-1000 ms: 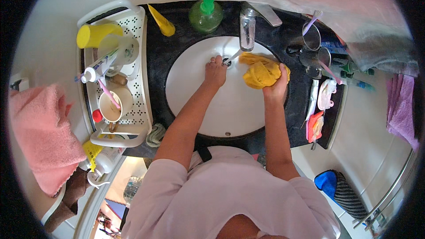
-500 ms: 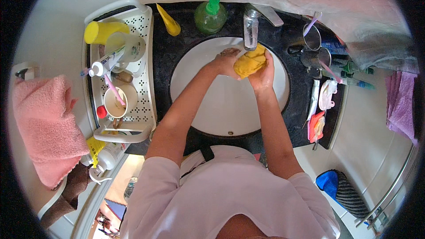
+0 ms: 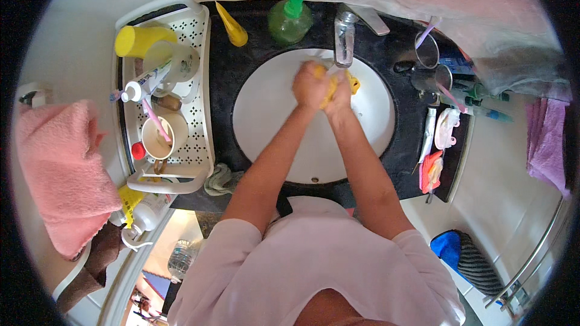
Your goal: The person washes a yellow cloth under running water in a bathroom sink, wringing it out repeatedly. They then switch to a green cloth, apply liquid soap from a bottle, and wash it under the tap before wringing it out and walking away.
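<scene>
A wet-looking yellow cloth (image 3: 356, 85) is bunched between my two hands, under the chrome faucet (image 3: 345, 39). My left hand (image 3: 309, 87) is closed over its left part and blurred by motion. My right hand (image 3: 340, 93) grips it from the other side, with a loose fold sticking out on the right. Both hands are close together over the back of the white oval sink (image 3: 284, 151). Water seems to run from the spout onto them. Most of the cloth is hidden by my fingers.
A green pump bottle (image 3: 290, 23) and a yellow tube (image 3: 232, 27) stand behind the sink. On the left is a white perforated tray (image 3: 190, 36) with cups and toothpaste. Glass cups (image 3: 427, 54) and small tubes line the right. A grey-green rag (image 3: 222, 180) lies front left.
My left hand has closed onto the cloth, which was spread on my right palm and is now squeezed between both hands. My left forearm has shifted right, uncovering the grey-green rag.
</scene>
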A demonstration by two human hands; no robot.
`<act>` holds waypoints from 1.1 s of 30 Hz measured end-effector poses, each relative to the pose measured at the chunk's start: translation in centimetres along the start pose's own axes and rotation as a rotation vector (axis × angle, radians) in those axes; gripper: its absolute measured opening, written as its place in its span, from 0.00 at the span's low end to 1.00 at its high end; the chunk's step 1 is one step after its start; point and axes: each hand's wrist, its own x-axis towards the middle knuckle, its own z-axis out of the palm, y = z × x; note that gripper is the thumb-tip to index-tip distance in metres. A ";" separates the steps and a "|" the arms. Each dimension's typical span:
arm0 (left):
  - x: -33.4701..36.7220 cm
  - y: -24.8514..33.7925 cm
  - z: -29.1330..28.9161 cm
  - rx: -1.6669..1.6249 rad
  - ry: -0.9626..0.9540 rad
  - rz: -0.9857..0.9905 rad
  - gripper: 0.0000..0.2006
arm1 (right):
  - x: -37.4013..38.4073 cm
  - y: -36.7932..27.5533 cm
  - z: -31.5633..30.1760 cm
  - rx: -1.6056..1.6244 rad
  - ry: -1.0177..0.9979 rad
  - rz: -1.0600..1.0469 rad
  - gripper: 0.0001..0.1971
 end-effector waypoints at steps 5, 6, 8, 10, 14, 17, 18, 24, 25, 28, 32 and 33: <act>0.7 -2.5 0.9 -0.003 0.086 0.546 0.11 | 2.0 0.0 -0.6 0.030 -0.116 0.055 0.16; 0.2 -2.3 0.6 0.022 0.068 0.483 0.11 | 1.8 -0.4 -0.7 0.085 -0.367 0.077 0.17; -0.5 -1.7 0.1 0.069 0.033 0.357 0.11 | 1.4 -1.0 -0.7 0.196 -0.870 0.115 0.19; -1.0 -0.1 -0.4 0.106 0.008 0.230 0.10 | 0.6 -1.4 -0.5 0.140 -0.526 0.205 0.22; 0.9 -1.3 -0.1 0.188 0.096 0.165 0.10 | -0.1 0.1 1.2 0.028 -0.041 0.035 0.18; 2.7 -2.8 -1.8 0.257 0.059 0.286 0.12 | -1.2 -0.5 2.1 -0.101 -0.031 -0.042 0.17; 3.0 -3.6 -2.8 0.311 0.024 0.386 0.13 | -2.2 -1.6 2.8 -0.162 -0.052 -0.064 0.18; 2.0 0.6 -5.6 -0.098 -0.468 0.136 0.36 | -3.2 -2.6 2.1 -0.304 -0.141 -0.083 0.20; 2.1 0.2 -5.4 0.009 -0.513 0.166 0.38 | -2.9 -2.2 1.6 -0.347 -0.124 -0.112 0.20; 3.2 -1.1 -5.1 0.319 -0.606 0.267 0.38 | -3.3 -1.9 1.7 -0.551 -0.087 -0.222 0.21; 5.2 0.1 -5.8 0.632 -0.647 0.300 0.30 | -1.9 -2.5 0.5 -0.541 -0.111 -0.172 0.21; 5.4 0.6 -5.9 0.689 -0.659 0.266 0.29 | -1.8 -2.8 0.4 -0.420 -0.123 -0.074 0.21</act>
